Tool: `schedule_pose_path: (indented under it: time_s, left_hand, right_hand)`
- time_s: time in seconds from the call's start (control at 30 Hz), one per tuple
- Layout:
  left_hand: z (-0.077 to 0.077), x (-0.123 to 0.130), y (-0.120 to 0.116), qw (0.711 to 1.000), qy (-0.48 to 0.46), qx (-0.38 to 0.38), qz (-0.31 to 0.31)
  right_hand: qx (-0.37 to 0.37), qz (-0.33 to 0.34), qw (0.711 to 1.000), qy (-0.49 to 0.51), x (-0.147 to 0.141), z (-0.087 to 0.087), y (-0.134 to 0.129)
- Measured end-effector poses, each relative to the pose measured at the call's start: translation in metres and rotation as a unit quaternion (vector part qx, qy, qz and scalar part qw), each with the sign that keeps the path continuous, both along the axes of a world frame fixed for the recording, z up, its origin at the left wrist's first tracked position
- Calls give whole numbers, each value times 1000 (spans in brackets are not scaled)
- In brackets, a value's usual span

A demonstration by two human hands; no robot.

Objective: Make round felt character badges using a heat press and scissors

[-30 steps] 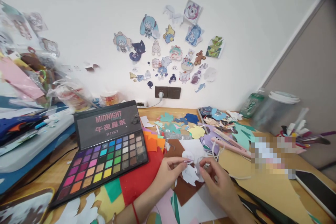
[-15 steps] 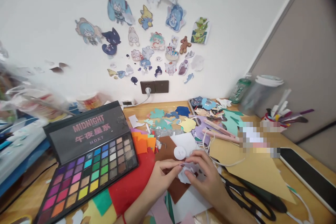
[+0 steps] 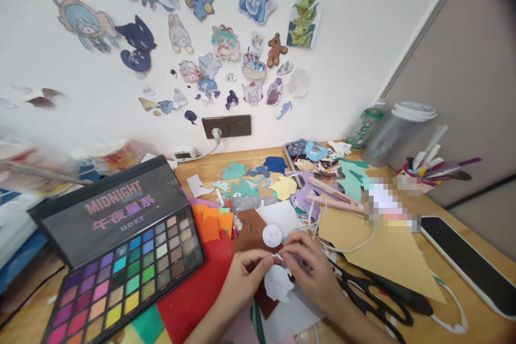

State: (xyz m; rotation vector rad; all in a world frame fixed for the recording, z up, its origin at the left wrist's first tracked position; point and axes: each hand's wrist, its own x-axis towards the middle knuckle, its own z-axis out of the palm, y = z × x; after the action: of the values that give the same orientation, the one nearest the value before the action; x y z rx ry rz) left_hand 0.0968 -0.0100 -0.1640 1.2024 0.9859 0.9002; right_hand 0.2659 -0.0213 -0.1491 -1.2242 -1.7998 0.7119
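My left hand (image 3: 250, 274) and my right hand (image 3: 312, 271) meet over the middle of the desk, fingertips pinching a small white paper piece (image 3: 277, 256) between them. Just below the fingertips lies a white paper cutout (image 3: 278, 284) with faint pencil marks. A round white paper disc (image 3: 272, 236) sits above them on brown paper (image 3: 252, 231). White sheets lie under and behind the brown paper.
An open eyeshadow palette (image 3: 133, 274) and red paper (image 3: 197, 285) are on the left. Black scissors (image 3: 373, 301), tan paper (image 3: 379, 242), a white cord and a phone (image 3: 467, 263) lie right. Colored scraps (image 3: 237, 188) spread behind; a bottle (image 3: 365, 126) stands back right.
The white cutout that was between my hands now lies below my fingertips, which have drawn closer together around a small piece. The view has shifted, with the palette further left.
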Motion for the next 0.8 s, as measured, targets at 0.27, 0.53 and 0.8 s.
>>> schedule_pose_path:
  time_s: [0.27,0.53,0.8]
  left_hand:
    - [-2,1,1,1000,12,8,-11]
    - [-1,3,0,999,14,50,-11]
    - [-6,3,0,997,19,71,-9]
  right_hand:
    - [-33,15,999,-6,3,5,0]
    - [27,1,998,-53,6,9,-2]
    - [100,8,990,-101,5,7,-3]
